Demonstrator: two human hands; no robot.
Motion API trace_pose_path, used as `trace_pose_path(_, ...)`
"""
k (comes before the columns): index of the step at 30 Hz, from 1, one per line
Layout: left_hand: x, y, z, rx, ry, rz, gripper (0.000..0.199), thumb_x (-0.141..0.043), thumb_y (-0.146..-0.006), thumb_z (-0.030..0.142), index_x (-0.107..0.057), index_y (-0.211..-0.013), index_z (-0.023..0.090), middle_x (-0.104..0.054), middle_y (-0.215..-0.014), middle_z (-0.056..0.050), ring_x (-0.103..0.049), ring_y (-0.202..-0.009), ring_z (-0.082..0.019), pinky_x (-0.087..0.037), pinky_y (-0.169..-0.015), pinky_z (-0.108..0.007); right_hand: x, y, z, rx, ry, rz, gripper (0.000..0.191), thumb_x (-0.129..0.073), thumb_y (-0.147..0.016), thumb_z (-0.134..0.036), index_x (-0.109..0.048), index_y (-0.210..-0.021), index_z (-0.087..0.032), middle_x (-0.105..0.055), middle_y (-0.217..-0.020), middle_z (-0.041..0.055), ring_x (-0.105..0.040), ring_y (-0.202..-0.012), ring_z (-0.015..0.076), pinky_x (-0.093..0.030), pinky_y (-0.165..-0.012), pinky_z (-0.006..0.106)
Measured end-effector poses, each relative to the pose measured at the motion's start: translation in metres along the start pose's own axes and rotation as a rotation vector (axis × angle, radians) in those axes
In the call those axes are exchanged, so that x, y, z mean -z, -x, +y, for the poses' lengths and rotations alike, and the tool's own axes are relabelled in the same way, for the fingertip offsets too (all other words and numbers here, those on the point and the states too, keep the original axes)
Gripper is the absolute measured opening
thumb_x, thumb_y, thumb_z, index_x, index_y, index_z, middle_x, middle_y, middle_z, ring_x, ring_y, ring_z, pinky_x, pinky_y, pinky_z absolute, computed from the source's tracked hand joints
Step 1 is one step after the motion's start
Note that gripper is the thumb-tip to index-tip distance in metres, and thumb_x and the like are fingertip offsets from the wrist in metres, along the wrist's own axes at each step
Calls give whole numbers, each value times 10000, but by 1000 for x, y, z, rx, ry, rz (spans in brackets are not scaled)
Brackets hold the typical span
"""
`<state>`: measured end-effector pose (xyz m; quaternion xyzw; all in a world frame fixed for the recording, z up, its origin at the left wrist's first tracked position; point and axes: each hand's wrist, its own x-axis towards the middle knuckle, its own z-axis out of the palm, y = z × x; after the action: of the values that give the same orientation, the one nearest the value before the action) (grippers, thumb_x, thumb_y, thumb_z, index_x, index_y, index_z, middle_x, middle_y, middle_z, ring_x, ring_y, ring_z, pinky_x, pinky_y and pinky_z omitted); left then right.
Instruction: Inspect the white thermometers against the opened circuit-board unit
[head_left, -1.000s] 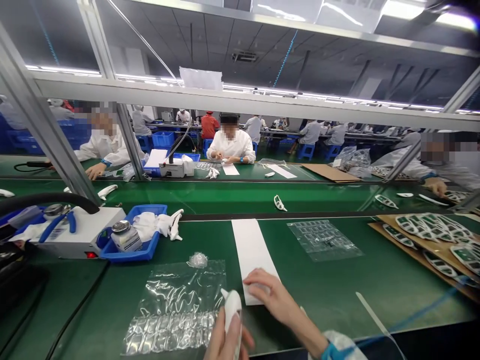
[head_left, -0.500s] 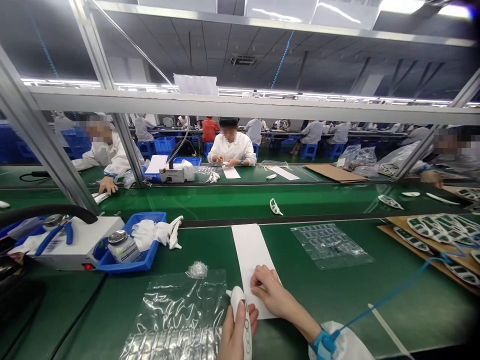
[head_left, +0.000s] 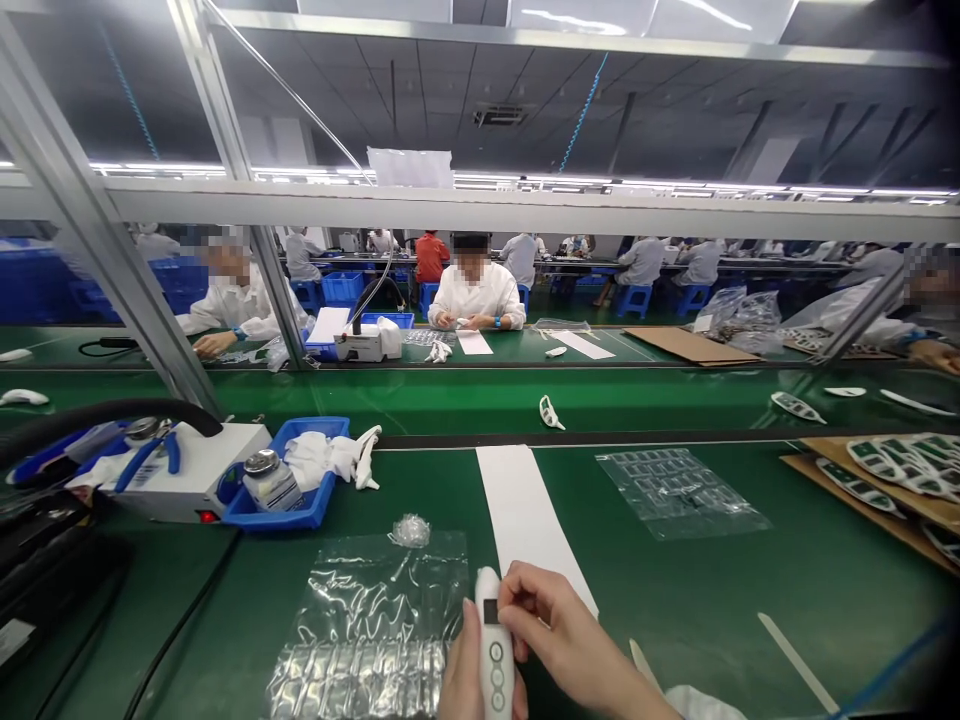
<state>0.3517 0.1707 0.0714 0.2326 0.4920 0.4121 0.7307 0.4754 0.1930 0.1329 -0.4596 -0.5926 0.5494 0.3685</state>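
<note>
My left hand (head_left: 463, 672) grips a white handheld device (head_left: 491, 640) upright, its small dark display and several round buttons facing me. My right hand (head_left: 559, 622) is at the device's upper end, fingertips pinched against its side. Just behind both hands lies a long white paper strip (head_left: 521, 510), its near end hidden by my right hand. To the left, a clear plastic bag (head_left: 367, 630) lies flat on the green bench (head_left: 697, 600), with a crumpled plastic wad (head_left: 411, 531) just beyond it.
A blue tray (head_left: 289, 500) holds a jar and white cloth next to a white machine (head_left: 187, 472) with blue-handled pliers on top. At right are a clear bag of small parts (head_left: 679, 490) and cardboard (head_left: 862, 490) bearing green-and-white pieces. Co-workers sit beyond a green belt (head_left: 480, 400).
My right hand has moved off the paper strip onto the top of the device. The device now stands more upright and shows its buttons. The view has shifted slightly.
</note>
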Motion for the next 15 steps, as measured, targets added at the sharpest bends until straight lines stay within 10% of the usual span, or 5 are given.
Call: trace_pose_path(15,4,9,6,-19,-32,37,829,-346,-596,906,-645,-633,133,-500,-319,-17,-421,-300,-108,-301,-367,-221,-16,-7,9,17,5,26,109,-534,-850,-227,-524,-747,-192,-476,-516,-75,-487,-464,100,-346,-480,212)
